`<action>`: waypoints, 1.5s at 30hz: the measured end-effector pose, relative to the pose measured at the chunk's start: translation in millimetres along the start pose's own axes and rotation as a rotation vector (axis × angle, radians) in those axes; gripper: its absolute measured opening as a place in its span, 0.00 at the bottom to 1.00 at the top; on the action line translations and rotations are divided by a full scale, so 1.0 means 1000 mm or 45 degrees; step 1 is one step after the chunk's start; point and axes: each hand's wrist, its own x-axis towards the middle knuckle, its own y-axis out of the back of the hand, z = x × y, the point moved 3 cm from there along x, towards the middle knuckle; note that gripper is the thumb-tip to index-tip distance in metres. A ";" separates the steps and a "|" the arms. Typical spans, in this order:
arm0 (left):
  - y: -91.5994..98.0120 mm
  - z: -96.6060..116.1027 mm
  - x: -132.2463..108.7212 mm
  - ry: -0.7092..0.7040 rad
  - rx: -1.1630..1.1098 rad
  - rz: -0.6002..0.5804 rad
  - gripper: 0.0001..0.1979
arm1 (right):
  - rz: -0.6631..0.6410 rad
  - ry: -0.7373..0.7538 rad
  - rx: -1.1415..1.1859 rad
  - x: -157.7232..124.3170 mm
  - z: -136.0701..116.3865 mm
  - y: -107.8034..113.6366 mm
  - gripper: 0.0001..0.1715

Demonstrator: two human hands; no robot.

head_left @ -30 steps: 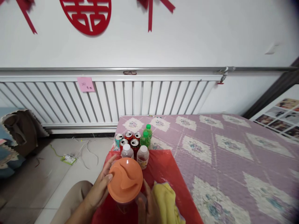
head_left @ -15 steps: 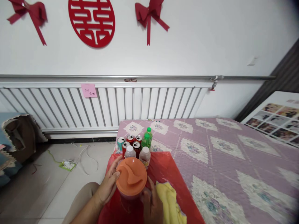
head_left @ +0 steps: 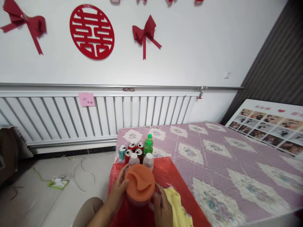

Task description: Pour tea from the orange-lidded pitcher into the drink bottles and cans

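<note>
A clear jug with an orange lid (head_left: 140,182) stands on a red plastic sheet (head_left: 165,171) at the near corner of the bed. My left hand (head_left: 119,191) is wrapped against the jug's left side, fingers curled on it just under the lid. My right hand (head_left: 163,208) grips the jug's right side near the handle. A yellow cloth (head_left: 178,206) lies right of my right hand. Just behind the jug stand several drink cans (head_left: 131,149), two green-capped bottles (head_left: 148,144) and two white-capped bottles (head_left: 148,160).
A purple quilted bedspread (head_left: 213,157) covers the bed to the right. A white radiator (head_left: 99,113) with a pink note (head_left: 86,99) runs along the wall. A power strip (head_left: 58,183) and cables lie on the floor at left. A photo board (head_left: 267,123) leans at far right.
The view has tilted up and shifted, showing more wall decorations. Both hands stay on the jug, which sits slightly further right in view.
</note>
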 end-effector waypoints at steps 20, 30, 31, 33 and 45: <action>0.012 -0.007 0.003 -0.002 0.121 -0.042 0.35 | -0.040 0.016 0.029 -0.006 0.006 -0.003 0.26; 0.012 -0.008 0.003 0.012 0.122 -0.022 0.36 | -0.012 0.058 0.014 -0.003 0.003 -0.004 0.27; 0.012 -0.008 0.003 0.010 0.111 -0.026 0.36 | -0.026 0.078 -0.019 -0.003 0.002 -0.003 0.26; 0.013 -0.009 0.003 0.000 0.100 -0.022 0.34 | -0.010 0.127 -0.121 -0.003 0.000 -0.001 0.25; 0.009 0.003 -0.001 0.012 0.223 0.084 0.31 | 0.132 0.193 -0.338 -0.002 -0.047 0.019 0.18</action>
